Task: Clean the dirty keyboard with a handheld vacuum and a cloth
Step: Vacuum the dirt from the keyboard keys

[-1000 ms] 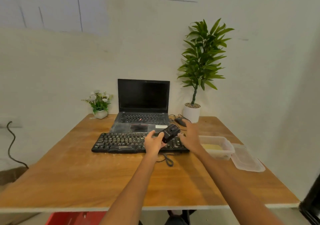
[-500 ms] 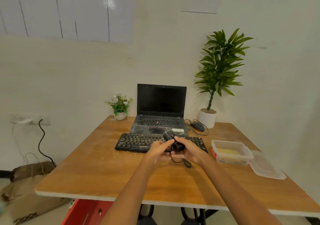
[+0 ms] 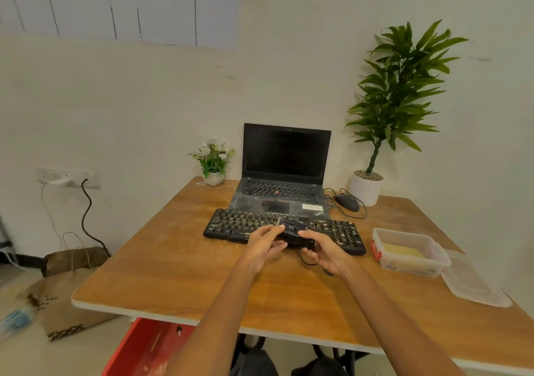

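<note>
A black, dusty keyboard (image 3: 239, 225) lies across the middle of the wooden table (image 3: 179, 266). Just above its front edge I hold a small black handheld vacuum (image 3: 294, 232) with both hands. My left hand (image 3: 264, 244) grips its left end, thumb on top. My right hand (image 3: 323, 250) grips its right end from below, and a thin black strap hangs under it. A yellow cloth (image 3: 401, 250) lies inside a clear plastic box (image 3: 410, 264) at the right.
A dusty open laptop (image 3: 284, 179) stands behind the keyboard, with a wired mouse (image 3: 346, 202) to its right. A tall potted plant (image 3: 384, 121) and a small flower pot (image 3: 213, 163) stand at the back. The box's lid (image 3: 474, 283) lies near the table's right edge.
My right hand came off the keyboard's right end and joined the left on the vacuum. The vacuum came nearer to me, and my head drew back and turned left.
</note>
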